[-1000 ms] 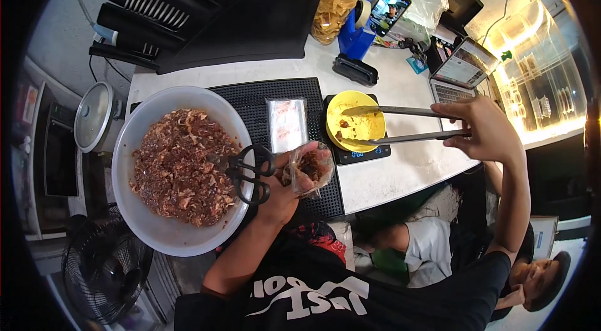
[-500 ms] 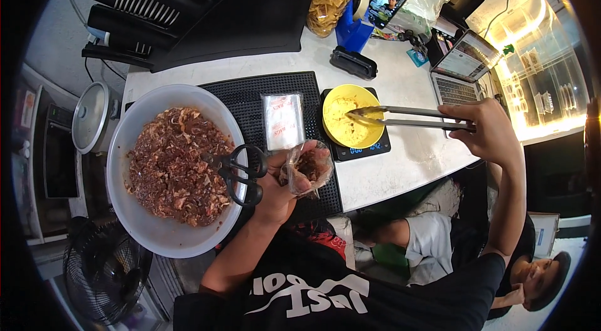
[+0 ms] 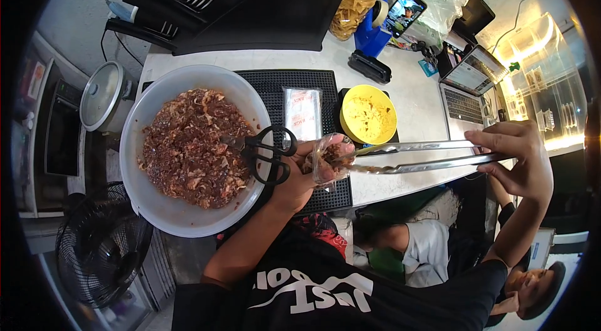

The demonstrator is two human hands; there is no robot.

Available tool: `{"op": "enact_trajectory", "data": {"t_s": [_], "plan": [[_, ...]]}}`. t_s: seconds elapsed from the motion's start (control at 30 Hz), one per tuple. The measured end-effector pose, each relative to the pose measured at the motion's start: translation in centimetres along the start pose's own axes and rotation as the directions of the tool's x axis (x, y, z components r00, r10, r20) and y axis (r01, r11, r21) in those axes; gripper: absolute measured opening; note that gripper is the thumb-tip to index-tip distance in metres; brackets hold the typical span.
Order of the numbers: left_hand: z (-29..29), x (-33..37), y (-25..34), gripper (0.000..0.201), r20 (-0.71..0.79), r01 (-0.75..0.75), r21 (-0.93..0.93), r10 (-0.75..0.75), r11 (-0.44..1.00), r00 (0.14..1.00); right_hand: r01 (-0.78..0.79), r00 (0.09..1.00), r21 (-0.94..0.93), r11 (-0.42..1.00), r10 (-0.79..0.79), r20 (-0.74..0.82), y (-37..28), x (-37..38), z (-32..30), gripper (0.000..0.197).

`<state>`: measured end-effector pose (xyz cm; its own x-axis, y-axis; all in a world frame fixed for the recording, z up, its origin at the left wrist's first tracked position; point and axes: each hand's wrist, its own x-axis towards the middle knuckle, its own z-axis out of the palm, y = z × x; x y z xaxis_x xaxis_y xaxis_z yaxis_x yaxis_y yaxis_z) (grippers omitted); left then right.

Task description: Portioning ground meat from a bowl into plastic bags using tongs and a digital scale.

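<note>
My left hand (image 3: 293, 187) grips a clear plastic bag (image 3: 322, 177) with its mouth spread. Brown shredded meat shows inside it. In my right hand (image 3: 518, 154) are metal tongs (image 3: 426, 164), whose tips reach the bag's mouth; whether they pinch anything is hidden. Left of the bag, a big whitish bowl (image 3: 136, 188) holds a heap of dark chopped meat (image 3: 194, 149). Black-handled scissors (image 3: 270, 171) rest with their blades in that meat, handles over the rim beside my left hand. A yellow bowl (image 3: 393, 124) with small crumbs sits on a black scale (image 3: 392, 139) beyond the tongs.
A pack of plastic bags (image 3: 303, 115) lies on a black mat (image 3: 269, 83). Farther back are a black case (image 3: 369, 67), a blue tape dispenser (image 3: 372, 41), a phone (image 3: 405, 13) and a laptop (image 3: 463, 102). A fan (image 3: 97, 249) stands lower left; another person (image 3: 541, 290) is at lower right.
The tongs have come left out of the yellow bowl to the mouth of the plastic bag. My left hand has kept its hold on the bag. The whole view has shifted slightly.
</note>
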<state>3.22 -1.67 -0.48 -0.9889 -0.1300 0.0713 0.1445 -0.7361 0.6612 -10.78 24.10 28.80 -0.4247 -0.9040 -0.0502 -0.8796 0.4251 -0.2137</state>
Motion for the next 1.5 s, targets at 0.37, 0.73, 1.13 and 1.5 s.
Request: {"op": "enact_trajectory", "data": {"t_s": [0.37,0.73,1.13,1.5], "plan": [[0.3,-0.2,0.7,0.092,0.069,0.007,0.060,-0.011,0.998,0.998,-0.107,0.994,-0.168,0.980,0.100,-0.048,-3.1,-0.4,-0.6,0.066],[0.4,0.0,0.3,0.071,0.115,-0.014,0.038,0.009,0.999,0.993,-0.022,1.000,-0.352,0.936,0.025,0.004,-4.2,0.5,0.0,0.065],[0.5,0.5,-1.3,0.057,0.097,-0.018,-0.067,0.024,0.998,0.995,-0.060,0.977,-0.414,0.908,-0.032,-0.212,-9.8,5.3,-2.7,0.073],[0.9,0.6,-0.9,0.047,0.089,-0.004,-0.001,0.004,1.000,0.996,0.432,0.901,-0.494,0.754,-0.381,0.207,-14.0,24.8,6.7,0.045]]}}
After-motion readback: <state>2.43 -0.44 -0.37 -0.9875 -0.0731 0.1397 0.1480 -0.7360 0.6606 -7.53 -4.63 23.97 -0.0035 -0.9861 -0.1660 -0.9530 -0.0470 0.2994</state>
